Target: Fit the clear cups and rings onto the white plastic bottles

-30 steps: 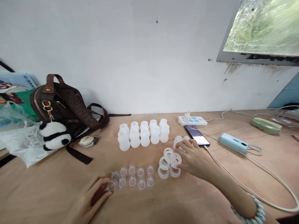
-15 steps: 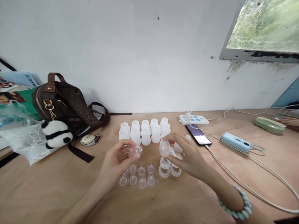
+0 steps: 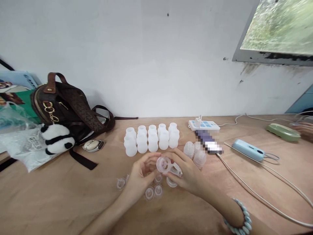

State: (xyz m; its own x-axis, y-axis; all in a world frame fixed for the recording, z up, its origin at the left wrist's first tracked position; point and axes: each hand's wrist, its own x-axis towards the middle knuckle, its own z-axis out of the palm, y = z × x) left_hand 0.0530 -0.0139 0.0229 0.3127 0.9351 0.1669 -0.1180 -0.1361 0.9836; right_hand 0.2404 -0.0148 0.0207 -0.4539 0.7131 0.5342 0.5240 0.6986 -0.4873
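Note:
My left hand (image 3: 140, 174) and my right hand (image 3: 187, 173) meet above the wooden table (image 3: 61, 199), both gripping one translucent plastic ring piece (image 3: 163, 164) between their fingertips. Under the hands lie several small clear nipple-shaped caps (image 3: 149, 193), and one cap (image 3: 120, 183) sits apart to the left. A white ring (image 3: 171, 182) shows beneath my right hand. Several white plastic bottles (image 3: 151, 139) stand in two rows behind the hands. Three clear dome covers (image 3: 195, 151) stand to the right of my right hand.
A brown handbag (image 3: 66, 109) with a panda plush (image 3: 56, 138) sits at the left, with plastic bags (image 3: 19, 143) beside it. At the right are a power strip (image 3: 204, 125), a phone (image 3: 209, 143), a blue device (image 3: 247, 149), a white cable (image 3: 264, 199) and a green case (image 3: 283, 132). Another person's hand (image 3: 304, 130) shows at the far right edge.
Each hand lifted a piece from the table, the left a clear cap and the right a ring part, then brought them together above the caps. The view shifted slightly.

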